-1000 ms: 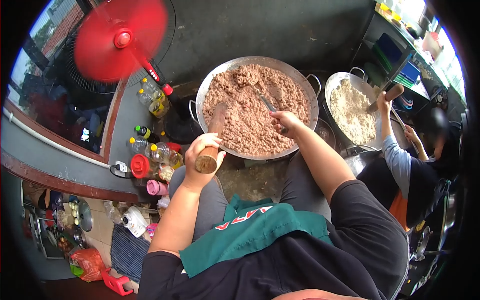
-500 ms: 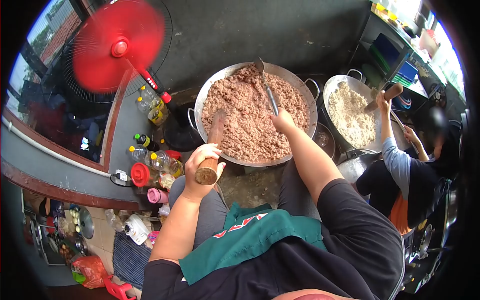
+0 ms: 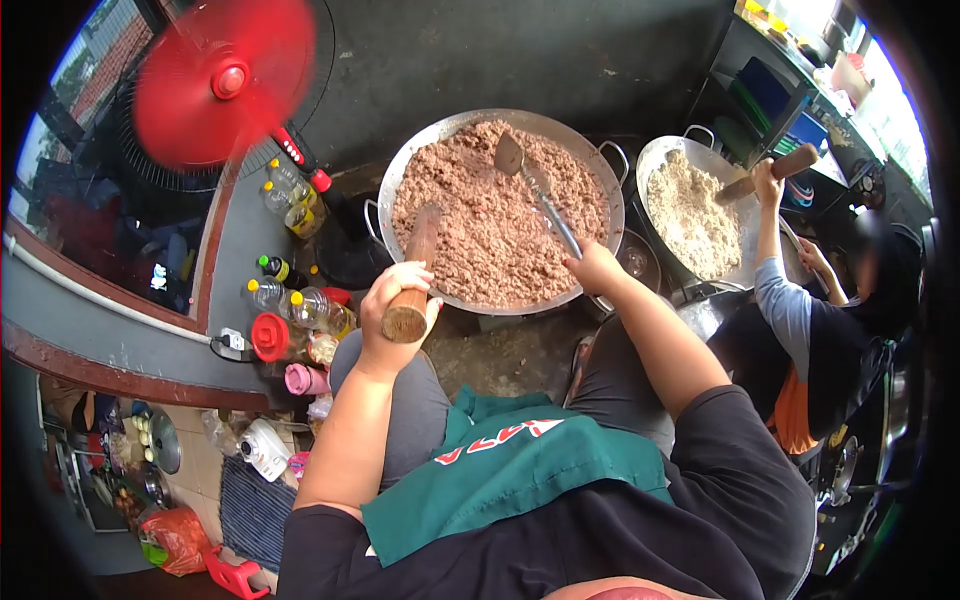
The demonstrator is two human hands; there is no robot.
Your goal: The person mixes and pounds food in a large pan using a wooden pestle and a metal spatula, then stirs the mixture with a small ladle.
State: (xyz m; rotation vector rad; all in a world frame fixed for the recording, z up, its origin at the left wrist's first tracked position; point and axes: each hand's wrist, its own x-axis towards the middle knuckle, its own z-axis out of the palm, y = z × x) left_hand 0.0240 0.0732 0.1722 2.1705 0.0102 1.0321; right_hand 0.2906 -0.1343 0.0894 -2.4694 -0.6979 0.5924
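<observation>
In the middle of the frame, the big pan [image 3: 395,185] of brown crumbs [image 3: 480,225] is stirred. The left hand [image 3: 395,300] is closed around the wooden handle [image 3: 412,285]. The right hand [image 3: 597,268] seems closed on the metal spatula [image 3: 535,195]. Crumbs should be scooped gently, away from the rim.

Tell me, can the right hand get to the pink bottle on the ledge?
Probably not as things stand. The right hand is busy holding the metal spatula over the big pan, and the pink bottle sits on the far left, past the left hand and its wooden handle.
</observation>
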